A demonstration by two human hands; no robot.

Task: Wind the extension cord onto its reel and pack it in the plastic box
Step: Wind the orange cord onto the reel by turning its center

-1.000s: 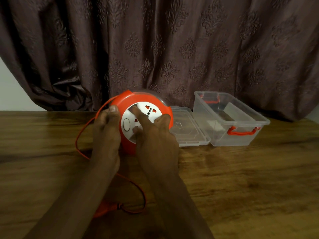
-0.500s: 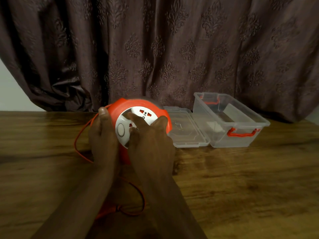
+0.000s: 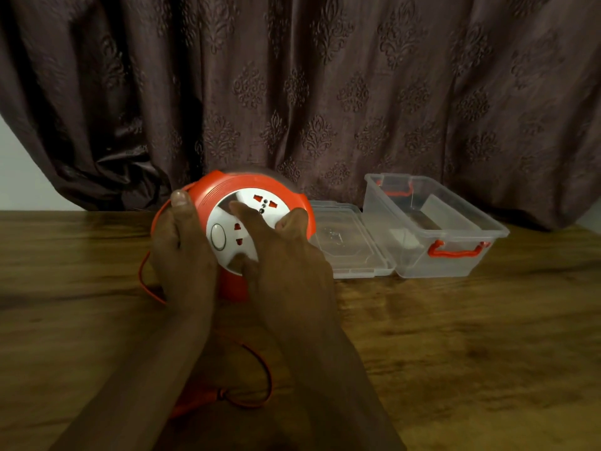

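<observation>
While the round orange plastic cord reel with the white socket face (image 3: 250,203) is standing tilted on its edge on the brown wood-grain table (image 3: 455,336), both hands are closing on it; the left hand (image 3: 182,252) is wrapping the reel's left rim, thumb lying up along the orange edge; the right hand (image 3: 286,255) is pressing on the white face, fingers (image 3: 242,216) spread across the sockets, another fingertip hooking the right rim. The thin orange extension cord (image 3: 260,379) is trailing loose from the reel's left side, looping down over the table toward the near edge, its plug end partly hiding under the left forearm; how much is already wound I cannot tell. Just to the right, the flat clear plastic lid (image 3: 351,252) is lying near the reel; beside it the clear rectangular plastic box with orange handles (image 3: 455,255) is sitting open. Bare table is stretching wide to the right and in front of the box; a dark brown patterned curtain (image 3: 325,92) is hanging close behind everything; a strip of pale wall (image 3: 19,177) is showing at far left.
</observation>
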